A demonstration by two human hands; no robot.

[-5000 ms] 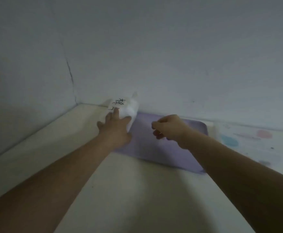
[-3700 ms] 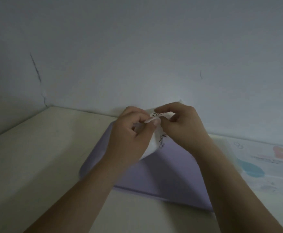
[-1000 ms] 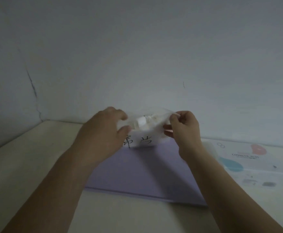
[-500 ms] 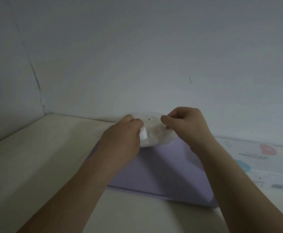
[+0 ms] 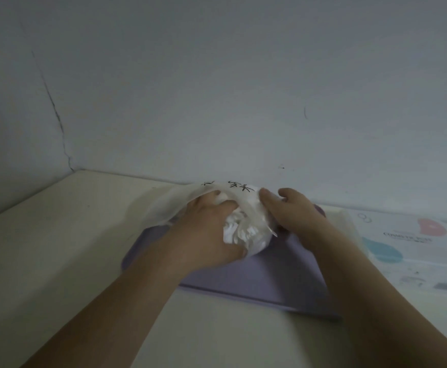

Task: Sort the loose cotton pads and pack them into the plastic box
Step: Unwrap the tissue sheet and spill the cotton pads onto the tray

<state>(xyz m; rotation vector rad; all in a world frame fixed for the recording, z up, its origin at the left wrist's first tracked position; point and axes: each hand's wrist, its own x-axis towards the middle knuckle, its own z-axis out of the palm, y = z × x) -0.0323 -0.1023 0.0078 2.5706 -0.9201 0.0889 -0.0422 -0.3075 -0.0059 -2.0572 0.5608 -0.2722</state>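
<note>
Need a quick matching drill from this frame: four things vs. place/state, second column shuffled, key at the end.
Things:
1. left hand
2. right hand
3. purple mat
4. printed sheet

Places/states:
A. flat on the table under both hands
B. lying at the far right, with pink and teal blobs
C. reaching into the clear bag of white pads
D. gripping the bag's right side

Pairs: 1-C, 2-D, 3-A, 4-B

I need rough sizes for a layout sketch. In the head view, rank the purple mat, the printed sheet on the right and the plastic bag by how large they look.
1. purple mat, though arms cover part
2. printed sheet, cut by the edge
3. plastic bag, crumpled between left hand and right hand
</note>
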